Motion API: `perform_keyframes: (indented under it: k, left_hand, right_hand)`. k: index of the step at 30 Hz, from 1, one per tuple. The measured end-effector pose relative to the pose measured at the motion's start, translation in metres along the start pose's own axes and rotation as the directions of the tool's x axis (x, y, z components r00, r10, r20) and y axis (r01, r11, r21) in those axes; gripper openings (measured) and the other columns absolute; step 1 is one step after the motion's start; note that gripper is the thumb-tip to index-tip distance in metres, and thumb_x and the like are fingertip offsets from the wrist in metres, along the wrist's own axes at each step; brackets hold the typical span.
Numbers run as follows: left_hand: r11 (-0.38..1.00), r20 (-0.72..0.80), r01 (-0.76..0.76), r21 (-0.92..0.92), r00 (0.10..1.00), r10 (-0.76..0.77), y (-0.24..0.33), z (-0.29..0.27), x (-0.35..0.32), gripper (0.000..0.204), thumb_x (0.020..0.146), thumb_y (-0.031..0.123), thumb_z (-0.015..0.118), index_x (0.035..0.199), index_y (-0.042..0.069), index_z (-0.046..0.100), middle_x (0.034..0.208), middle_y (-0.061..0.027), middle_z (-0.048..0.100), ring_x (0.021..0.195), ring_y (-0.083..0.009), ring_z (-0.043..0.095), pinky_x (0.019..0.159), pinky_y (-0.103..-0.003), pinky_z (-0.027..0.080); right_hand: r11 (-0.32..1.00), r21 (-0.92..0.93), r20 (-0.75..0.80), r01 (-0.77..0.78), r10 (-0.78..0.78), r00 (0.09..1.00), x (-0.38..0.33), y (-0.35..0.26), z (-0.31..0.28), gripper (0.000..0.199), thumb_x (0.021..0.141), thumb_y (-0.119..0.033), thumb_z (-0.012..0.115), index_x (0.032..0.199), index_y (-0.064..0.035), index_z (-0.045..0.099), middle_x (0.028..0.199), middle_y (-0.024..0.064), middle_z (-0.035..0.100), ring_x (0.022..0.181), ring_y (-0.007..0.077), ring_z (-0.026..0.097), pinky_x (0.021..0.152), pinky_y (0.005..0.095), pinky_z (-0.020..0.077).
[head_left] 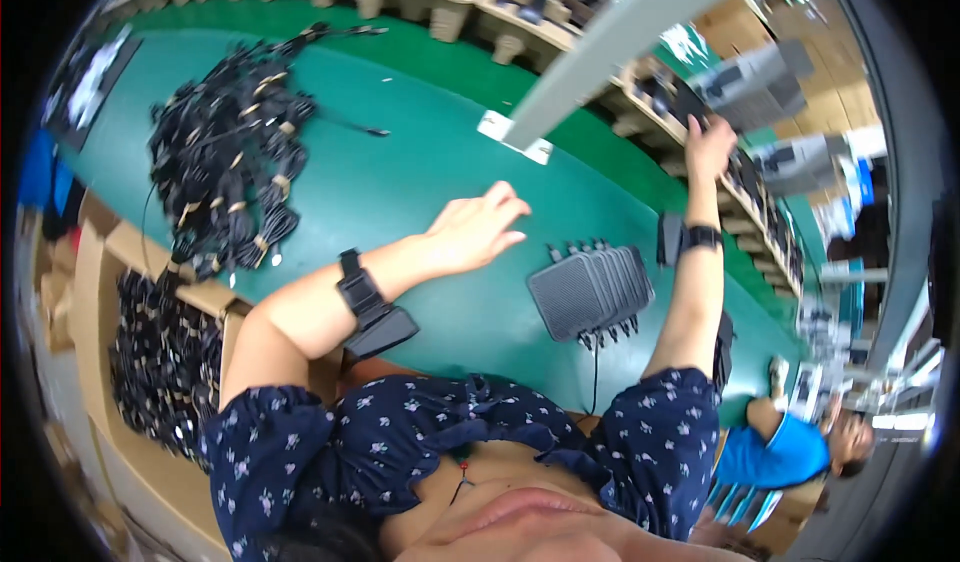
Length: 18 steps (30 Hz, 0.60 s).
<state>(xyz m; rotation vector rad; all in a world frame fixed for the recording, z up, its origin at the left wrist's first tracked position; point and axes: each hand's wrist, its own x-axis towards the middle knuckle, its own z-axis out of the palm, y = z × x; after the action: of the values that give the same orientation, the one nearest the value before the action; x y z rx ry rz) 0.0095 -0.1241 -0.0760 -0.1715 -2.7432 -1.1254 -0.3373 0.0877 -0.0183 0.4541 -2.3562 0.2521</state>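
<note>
My left hand (480,230) hovers over the green table with nothing in it, its fingers loosely bent and apart. Far to the right my right hand (710,149) reaches to a row of cardboard trays (650,112). Its fingers are by dark items in a tray; blur hides whether they grip one. Between my forearms lies a row of flat black ribbed devices (592,287), standing closely side by side. Short black plugs stick out at both ends, and a black cable (597,372) runs from them toward me.
A heap of bundled black cables (235,152) covers the table's left part. More fill a cardboard box (165,362) at lower left. A grey metal post (620,47) slants across the far side. A person in a blue shirt (775,457) sits at right.
</note>
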Motion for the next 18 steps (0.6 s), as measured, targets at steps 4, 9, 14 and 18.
perform_keyframes:
  k: [4, 9, 14, 18]
  left_hand:
    - [1.000, -0.030, 0.020, 0.014, 0.999, -0.019, -0.004, 0.000, -0.007, 0.030, 0.083, 0.026, 0.058, 0.107, 0.008, 0.049, 0.103, -0.0120, 0.046, 0.084, -0.0309, 0.058, 0.071, -0.042, 0.048]
    - [0.994, 0.076, 0.104, -0.040, 0.992, -0.100, 0.006, -0.002, -0.003, 0.027, 0.085, 0.023, 0.055, 0.105, 0.006, 0.050, 0.108, -0.0151, 0.048, 0.086, -0.0322, 0.057, 0.071, -0.041, 0.048]
    - [0.981, -0.308, -0.185, -0.059, 0.938, 0.158, -0.006, 0.017, 0.005, 0.031, 0.090, 0.021, 0.044, 0.115, 0.004, 0.050, 0.111, -0.0172, 0.053, 0.108, -0.0261, 0.048, 0.095, -0.039, 0.035]
    - [0.973, -0.049, -0.004, -0.229, 0.999, -0.007, -0.018, 0.022, 0.001, 0.026, 0.080, 0.015, 0.054, 0.105, 0.011, 0.053, 0.100, -0.0124, 0.059, 0.099, -0.0311, 0.055, 0.087, -0.035, 0.043]
  right_hand:
    - [0.850, 0.521, -0.166, 0.074, 0.016, 0.986, -0.055, -0.098, -0.061, 0.026, 0.086, -0.029, 0.060, 0.082, -0.0052, 0.050, 0.069, 0.0047, 0.049, 0.058, 0.0181, 0.047, 0.052, 0.0308, 0.0396]
    - [0.401, 0.549, -0.320, 0.733, -0.709, 0.628, -0.108, -0.230, -0.155, 0.027, 0.069, -0.007, 0.069, 0.094, -0.0092, 0.059, 0.083, 0.0066, 0.059, 0.074, 0.0259, 0.057, 0.067, 0.0365, 0.0440]
    - [0.069, 0.662, -0.310, 0.747, -0.881, 0.357, -0.121, -0.335, -0.145, 0.034, 0.072, -0.010, 0.066, 0.105, -0.0092, 0.055, 0.101, 0.0071, 0.055, 0.093, 0.0256, 0.053, 0.078, 0.0357, 0.0417]
    - [0.131, 0.636, -0.261, 0.761, -0.891, 0.372, -0.110, -0.399, -0.081, 0.036, 0.075, -0.013, 0.063, 0.110, -0.0082, 0.053, 0.109, 0.0082, 0.055, 0.101, 0.0272, 0.052, 0.082, 0.0365, 0.0416]
